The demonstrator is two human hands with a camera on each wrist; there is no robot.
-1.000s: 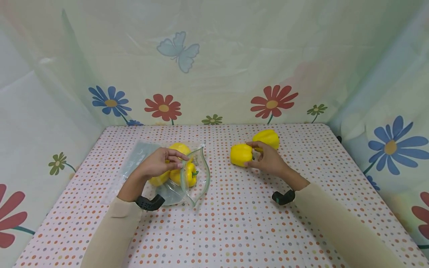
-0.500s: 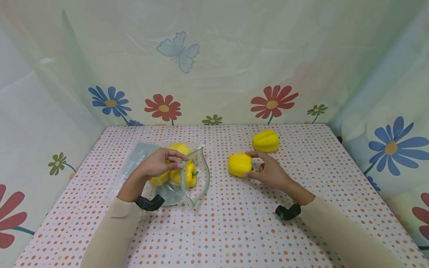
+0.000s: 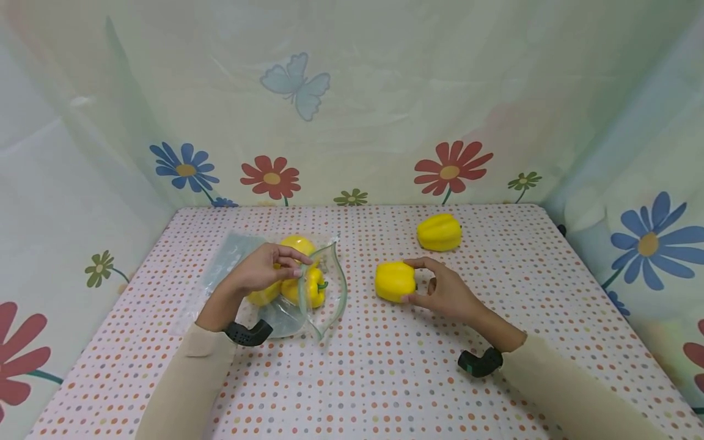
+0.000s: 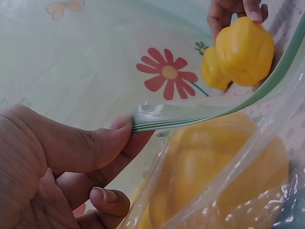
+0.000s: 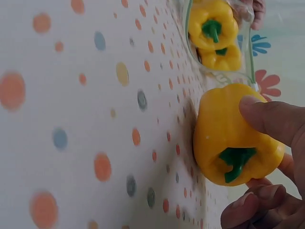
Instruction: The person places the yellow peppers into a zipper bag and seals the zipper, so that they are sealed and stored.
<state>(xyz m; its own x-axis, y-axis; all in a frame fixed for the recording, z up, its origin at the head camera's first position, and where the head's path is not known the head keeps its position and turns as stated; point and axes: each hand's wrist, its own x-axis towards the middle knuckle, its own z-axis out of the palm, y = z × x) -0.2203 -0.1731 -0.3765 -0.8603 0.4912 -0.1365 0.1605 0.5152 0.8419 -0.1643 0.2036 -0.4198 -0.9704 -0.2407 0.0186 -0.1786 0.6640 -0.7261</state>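
Note:
My left hand (image 3: 261,269) pinches the green-edged rim of a clear zip bag (image 3: 341,287) between thumb and fingers; the left wrist view shows the rim (image 4: 181,119) in that pinch. Several yellow bell peppers lie inside the bag, one with its green stem facing the opening (image 3: 313,290). To the right of the bag, my right hand (image 3: 445,293) grips a yellow pepper (image 3: 395,282) by thumb and fingers. Seen from the right wrist, the thumb lies on the pepper's (image 5: 228,119) side, and its green stem faces the camera. Whether it touches the table is unclear.
Another yellow pepper (image 3: 439,232) lies on the dotted tablecloth (image 3: 352,379) toward the back right. A flowered curtain (image 3: 385,91) stands behind the table and along both sides. Flat parts of the bag spread left beneath my left forearm.
My right hand has drawn the gripped pepper toward the table's front, away from the back-right pepper. My left hand and the bag have stayed about where they were.

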